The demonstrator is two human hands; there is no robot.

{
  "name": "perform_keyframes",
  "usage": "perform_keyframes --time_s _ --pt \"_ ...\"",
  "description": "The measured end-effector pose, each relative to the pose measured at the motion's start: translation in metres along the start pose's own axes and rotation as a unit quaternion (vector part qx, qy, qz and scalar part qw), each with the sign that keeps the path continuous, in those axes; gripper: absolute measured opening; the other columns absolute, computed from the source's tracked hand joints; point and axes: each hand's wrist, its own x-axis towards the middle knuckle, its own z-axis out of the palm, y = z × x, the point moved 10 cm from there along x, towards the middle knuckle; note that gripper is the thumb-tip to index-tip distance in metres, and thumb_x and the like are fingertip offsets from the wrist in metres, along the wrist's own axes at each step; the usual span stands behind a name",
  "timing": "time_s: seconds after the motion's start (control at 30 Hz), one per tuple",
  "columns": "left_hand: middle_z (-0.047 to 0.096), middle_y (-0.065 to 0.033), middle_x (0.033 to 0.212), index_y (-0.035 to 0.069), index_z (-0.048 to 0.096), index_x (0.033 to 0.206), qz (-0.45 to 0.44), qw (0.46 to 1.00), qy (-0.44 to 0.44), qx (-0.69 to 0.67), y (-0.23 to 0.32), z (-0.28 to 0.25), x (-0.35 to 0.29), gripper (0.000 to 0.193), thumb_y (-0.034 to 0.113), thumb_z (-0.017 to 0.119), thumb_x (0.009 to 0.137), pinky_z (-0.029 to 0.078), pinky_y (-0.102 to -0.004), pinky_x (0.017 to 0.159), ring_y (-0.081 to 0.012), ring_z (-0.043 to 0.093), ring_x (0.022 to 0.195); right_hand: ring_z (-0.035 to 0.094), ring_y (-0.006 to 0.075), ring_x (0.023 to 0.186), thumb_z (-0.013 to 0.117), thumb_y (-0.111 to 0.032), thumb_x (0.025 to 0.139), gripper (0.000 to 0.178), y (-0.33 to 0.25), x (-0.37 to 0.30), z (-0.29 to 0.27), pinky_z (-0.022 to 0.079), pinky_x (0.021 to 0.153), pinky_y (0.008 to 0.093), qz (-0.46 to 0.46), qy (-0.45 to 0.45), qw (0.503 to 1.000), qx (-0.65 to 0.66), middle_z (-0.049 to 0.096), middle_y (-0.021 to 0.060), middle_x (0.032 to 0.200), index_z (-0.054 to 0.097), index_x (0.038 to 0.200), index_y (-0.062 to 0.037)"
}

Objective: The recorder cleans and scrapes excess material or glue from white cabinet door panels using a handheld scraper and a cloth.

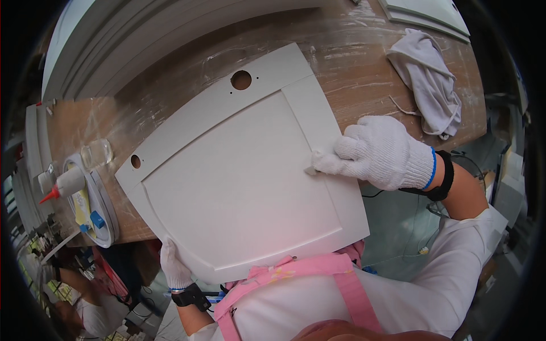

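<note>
A white cabinet door [239, 182] with a recessed centre panel and round hinge holes lies tilted on the workbench, its near edge close to my body. My left hand [174, 266], in a white knit glove, grips the door's lower left edge; some of its fingers are hidden beneath. Above the door's right side, my right hand [380, 152] wears a similar glove with a blue cuff. Its fingers are curled and pinch a small whitish piece [311, 170] against the inner edge of the right frame strip. What that piece is made of cannot be made out.
White panels [170, 34] are stacked along the far left. A pale crumpled cloth [429, 85] lies at right. On the left, a bottle with a red nozzle [65, 184] rests on a round white lid [105, 210] near a clear cup [98, 152]. Another person [85, 301] is at lower left.
</note>
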Motion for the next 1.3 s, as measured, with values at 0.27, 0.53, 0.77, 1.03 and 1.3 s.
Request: perform_keyframes --time_s 0.27,0.53,0.77,1.03,1.3 --pt "0.059 -0.0132 0.129 -0.004 0.048 0.137 0.004 1.0 0.008 0.013 -0.003 -0.007 0.008 0.05 0.03 0.054 0.101 0.045 -0.0391 0.103 -0.0244 0.057 0.119 0.063 0.0233 0.08 0.057 -0.015 0.083 0.044 0.029 0.014 -0.012 0.053 0.065 0.0366 0.099 0.127 0.983 -0.092 0.06 0.0038 0.091 0.058 0.126 -0.0221" --pt "0.059 -0.0122 0.128 -0.002 0.051 0.132 0.018 1.0 0.011 -0.005 -0.001 -0.018 0.004 0.042 0.027 0.053 0.102 0.048 -0.0379 0.1 -0.0238 0.057 0.117 0.06 0.02 0.068 0.058 -0.015 0.078 0.054 -0.037 -0.039 0.026 0.048 0.052 0.0358 0.048 -0.084 0.991 0.091 0.057 0.0007 0.084 0.057 0.131 -0.0259" --pt "0.058 -0.0091 0.129 0.0 0.052 0.131 0.013 0.999 0.041 -0.005 -0.005 -0.024 0.01 0.039 0.025 0.055 0.101 0.046 -0.0375 0.102 -0.0218 0.057 0.116 0.06 0.0215 0.067 0.061 -0.021 0.08 0.043 -0.003 -0.014 -0.004 0.048 0.05 0.0365 0.097 0.17 0.977 -0.078 0.056 0.0018 0.079 0.061 0.123 -0.0271" --pt "0.058 -0.0063 0.132 0.004 0.05 0.135 0.018 0.999 -0.018 -0.029 -0.002 -0.022 0.005 0.039 0.026 0.051 0.103 0.043 -0.0377 0.106 -0.0218 0.055 0.122 0.063 0.0258 0.074 0.066 -0.015 0.076 0.051 -0.054 -0.058 0.026 0.05 0.055 0.037 0.093 0.0 0.989 0.118 0.061 0.0065 0.085 0.06 0.126 -0.0223" --pt "0.058 -0.011 0.13 -0.001 0.049 0.136 -0.015 0.994 -0.062 -0.087 -0.006 0.007 0.019 0.044 0.027 0.053 0.102 0.046 -0.0398 0.103 -0.0247 0.057 0.119 0.055 0.0211 0.068 0.061 -0.013 0.078 0.05 -0.094 -0.079 0.034 0.045 0.059 0.0334 0.045 0.037 0.998 -0.01 0.053 0.0004 0.078 0.062 0.126 -0.0234"
